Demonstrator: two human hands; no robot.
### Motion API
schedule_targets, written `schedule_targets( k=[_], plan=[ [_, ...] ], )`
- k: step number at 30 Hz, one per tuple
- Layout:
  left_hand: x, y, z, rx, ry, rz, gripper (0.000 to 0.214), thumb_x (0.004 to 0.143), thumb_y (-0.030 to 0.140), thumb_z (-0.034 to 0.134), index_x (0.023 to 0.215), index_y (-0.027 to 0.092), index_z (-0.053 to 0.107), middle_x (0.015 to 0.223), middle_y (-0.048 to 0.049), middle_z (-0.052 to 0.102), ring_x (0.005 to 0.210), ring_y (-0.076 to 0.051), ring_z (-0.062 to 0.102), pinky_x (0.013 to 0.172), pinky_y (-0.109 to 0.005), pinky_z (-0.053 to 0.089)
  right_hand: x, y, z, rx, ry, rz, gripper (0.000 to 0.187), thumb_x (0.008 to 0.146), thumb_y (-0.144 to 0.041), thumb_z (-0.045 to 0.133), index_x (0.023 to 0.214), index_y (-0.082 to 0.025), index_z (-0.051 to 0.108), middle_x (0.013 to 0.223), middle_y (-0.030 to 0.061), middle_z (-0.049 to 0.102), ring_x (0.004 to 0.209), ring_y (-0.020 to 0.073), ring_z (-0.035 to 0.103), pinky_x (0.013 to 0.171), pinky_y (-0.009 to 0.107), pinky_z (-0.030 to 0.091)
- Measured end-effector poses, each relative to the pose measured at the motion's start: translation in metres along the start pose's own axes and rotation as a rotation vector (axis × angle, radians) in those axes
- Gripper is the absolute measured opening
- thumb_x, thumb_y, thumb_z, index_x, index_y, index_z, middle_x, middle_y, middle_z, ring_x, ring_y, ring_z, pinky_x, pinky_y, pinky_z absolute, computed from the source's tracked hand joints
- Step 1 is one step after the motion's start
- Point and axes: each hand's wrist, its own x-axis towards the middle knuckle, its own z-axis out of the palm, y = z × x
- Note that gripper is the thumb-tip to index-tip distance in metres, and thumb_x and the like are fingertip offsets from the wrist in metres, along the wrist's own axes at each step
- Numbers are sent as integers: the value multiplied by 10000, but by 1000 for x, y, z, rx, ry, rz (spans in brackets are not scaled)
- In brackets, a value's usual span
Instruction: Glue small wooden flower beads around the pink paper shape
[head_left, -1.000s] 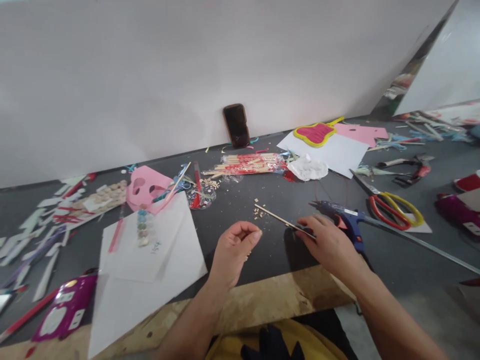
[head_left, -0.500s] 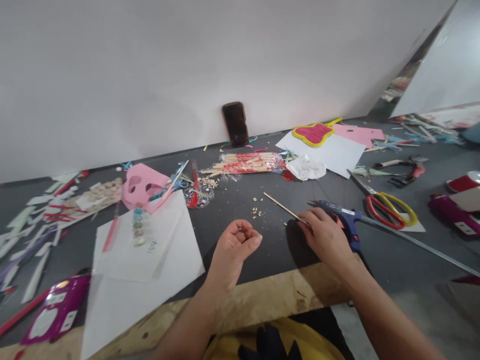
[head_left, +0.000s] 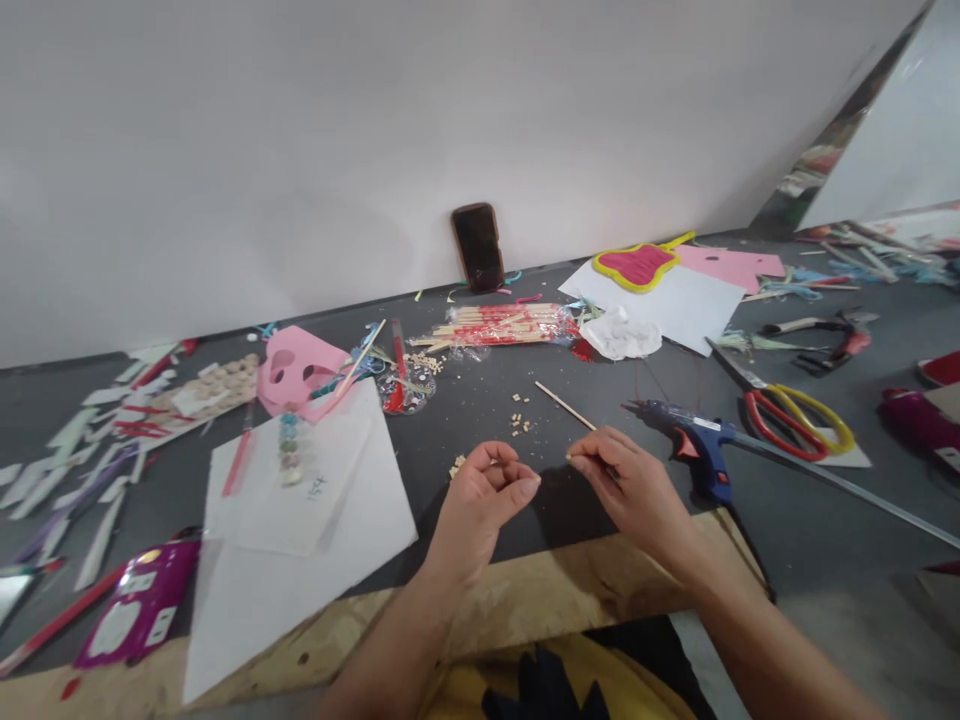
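Left hand: half-curled, thumb near fingertips; any hold cannot be told. Right hand: fingertips closed on small pale piece; wooden stick, previously gripped, now lies just beyond. Dark tabletop between the hands; wooden front edge below. Plastic sleeve: handwritten "154".

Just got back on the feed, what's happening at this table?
The person's right hand pinches a tiny pale piece. The left hand is half curled opposite; whether it holds anything is unclear. A thin stick lies on the dark table just beyond the right hand, near scattered small bits. The glue gun lies to the right, beside the scissors.
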Motion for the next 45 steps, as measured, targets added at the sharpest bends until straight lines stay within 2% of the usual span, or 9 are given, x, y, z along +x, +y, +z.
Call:
schedule_targets(
  k=[3,8,19,35,41,45],
  plan=[
    [-1,2,3,6,-10,1,372,664,208,811,905,199,528,752,19,672,716,-80,588,705,-195,428,-3,-20,-7,172,92,-106,133,936,-201,473,885,-208,596,843,33,640,814,137,596,723,247,477],
    [-4,3,7,-3,-34,-2,376,659,209,818,906,197,534,745,28,666,710,-75,584,719,-196,431,-5,-28,-6,127,152,-207,110,914,-165,520,892,-201,622,830,37,648,783,149,569,715,292,463],
    [-4,-1,10,-15,-19,-6,406,656,206,822,939,191,530,761,24,683,727,-74,603,750,-205,435,-10,-26,-3,58,184,-225,107,907,-184,545,879,-199,648,821,31,669,769,151,563,710,313,438],
    [-3,1,11,82,13,11,466,642,214,821,990,190,513,722,27,697,668,-83,607,674,-204,436,-12,-25,-1,-11,217,-241,138,908,-201,547,850,-201,672,798,31,679,751,150,569,691,303,414],
    [-3,0,10,114,26,20,461,656,210,806,1004,200,505,735,26,704,681,-87,615,685,-205,434,-13,-24,-2,26,238,-263,94,886,-183,582,883,-202,674,797,29,680,739,146,576,699,306,439],
    [-2,-1,7,121,44,25,447,661,204,798,1003,200,510,746,16,711,696,-92,621,693,-205,436,-13,-21,-6,27,251,-225,90,884,-177,574,900,-208,657,808,32,673,761,152,594,720,311,460]
  ],
)
